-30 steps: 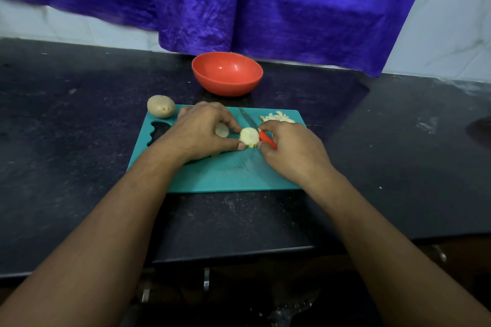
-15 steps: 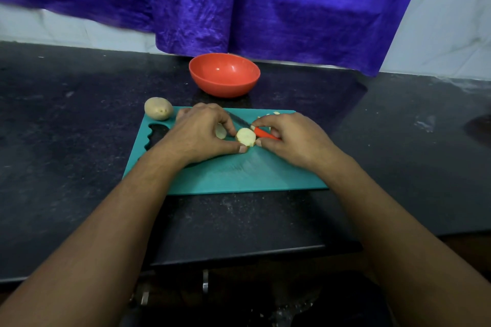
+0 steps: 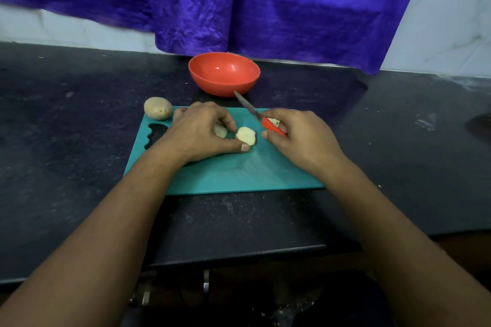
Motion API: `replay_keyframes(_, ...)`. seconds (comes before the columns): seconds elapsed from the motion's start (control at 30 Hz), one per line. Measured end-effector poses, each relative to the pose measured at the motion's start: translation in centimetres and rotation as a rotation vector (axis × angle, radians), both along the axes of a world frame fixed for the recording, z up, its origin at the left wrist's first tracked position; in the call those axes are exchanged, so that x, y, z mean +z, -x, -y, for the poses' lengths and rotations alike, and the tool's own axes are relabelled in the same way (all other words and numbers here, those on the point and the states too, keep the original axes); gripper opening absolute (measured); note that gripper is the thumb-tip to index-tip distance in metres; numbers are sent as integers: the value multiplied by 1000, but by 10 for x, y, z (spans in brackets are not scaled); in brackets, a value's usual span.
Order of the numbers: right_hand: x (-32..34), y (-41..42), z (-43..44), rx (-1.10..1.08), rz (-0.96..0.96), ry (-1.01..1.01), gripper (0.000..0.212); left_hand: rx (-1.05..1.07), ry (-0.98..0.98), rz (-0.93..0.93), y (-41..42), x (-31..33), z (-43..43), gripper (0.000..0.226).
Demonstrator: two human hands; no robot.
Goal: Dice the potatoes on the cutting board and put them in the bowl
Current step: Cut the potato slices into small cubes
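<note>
Left hand rests on the teal plastic cutting board, fingers curled. Its thumb and forefinger pinch a pale round potato slice at the hand's right side, with the thumb tip on the slice's near edge. The slice sits on the board between the two hands, cut face visible. A second pale potato piece lies under the curled fingers of the left hand and is mostly hidden. Right hand is just right of the slice, fingers wrapped round the orange-red handle of a small knife. The thin metal blade runs up and left from this hand, away from the person, and is clear of the slice. The blade tip appears against the lower wall of the round orange-red plastic bowl; cannot tell whether they touch. The bowl stands beyond both hands, off the board, on the black stone counter. A few small pale potato cuts show at the far side of the right hand, largely covered by it. A whole brown-skinned potato lies beyond and left of the left hand, at the board's far left corner. A creased purple cloth hangs behind the bowl, against a white wall.
</note>
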State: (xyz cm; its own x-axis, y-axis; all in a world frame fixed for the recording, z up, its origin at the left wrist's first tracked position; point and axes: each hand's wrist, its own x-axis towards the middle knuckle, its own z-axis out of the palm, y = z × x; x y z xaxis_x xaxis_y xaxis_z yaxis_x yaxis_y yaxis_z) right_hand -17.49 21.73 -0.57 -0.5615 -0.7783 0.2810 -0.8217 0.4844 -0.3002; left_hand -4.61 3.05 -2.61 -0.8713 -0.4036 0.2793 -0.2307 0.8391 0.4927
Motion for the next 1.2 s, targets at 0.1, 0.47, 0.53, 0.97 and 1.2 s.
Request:
replay_keyframes(0.1, -2, -17, -10, -69, 20, 37, 42, -33, -95, -15, -1, 2, 5, 40)
replay_keyframes(0.47, -8, -45, -15, -197, 48, -39, 41, -20, -111, -37, 1, -1, 9, 9)
replay_keyframes(0.53, -6, -47, -15, -202, 56, -39, 40, -11, -99, -37, 1, -1, 8, 11)
replay_keyframes(0.97, -2, -64, -18, -210, 68, -22, 47, -28, -76, -86, -1, 2, 5, 42)
replay_keyframes(1.2, -7, -73, -12, -179, -6, -30, 41, -67, 32, -24, 5, -4, -1, 68)
